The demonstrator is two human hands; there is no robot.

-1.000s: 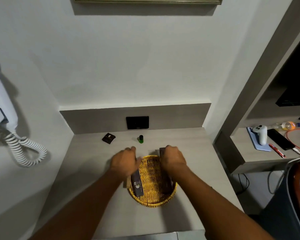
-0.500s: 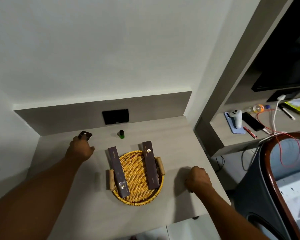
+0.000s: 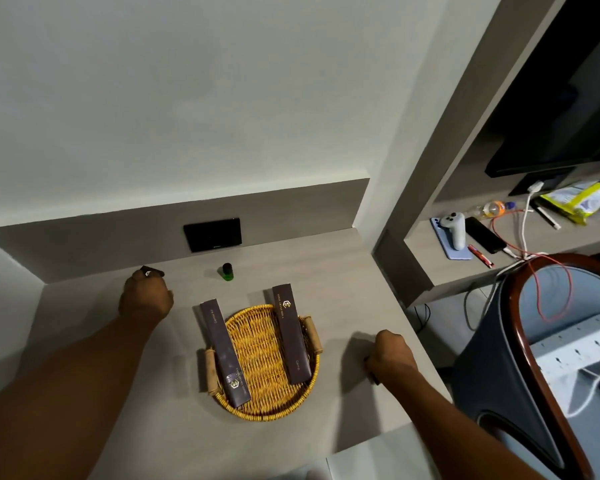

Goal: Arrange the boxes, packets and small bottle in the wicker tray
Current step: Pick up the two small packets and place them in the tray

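Note:
A round wicker tray [image 3: 267,415] with two wooden handles sits mid-counter. Two long dark boxes lie in it: one along the left side [image 3: 224,351], one along the right [image 3: 290,334], both sticking out past the far rim. Behind the tray a small green bottle [image 3: 227,271] with a black cap stands upright. At the back left my left hand [image 3: 145,299] is curled over a small dark packet [image 3: 152,271], whose far corner shows past my fingers. My right hand [image 3: 390,355] rests as a fist on the counter to the right of the tray.
A black panel [image 3: 212,234] is set in the backsplash behind the bottle. The counter ends just right of my right hand. Beyond it, a lower shelf [image 3: 430,271] holds a phone, a controller and cables, and a chair with a red-brown rim [image 3: 520,306] stands close by.
Both hands left the boxes in the tray. My left hand went to the back left and closed over the packet. My right hand drew back to the counter on the right.

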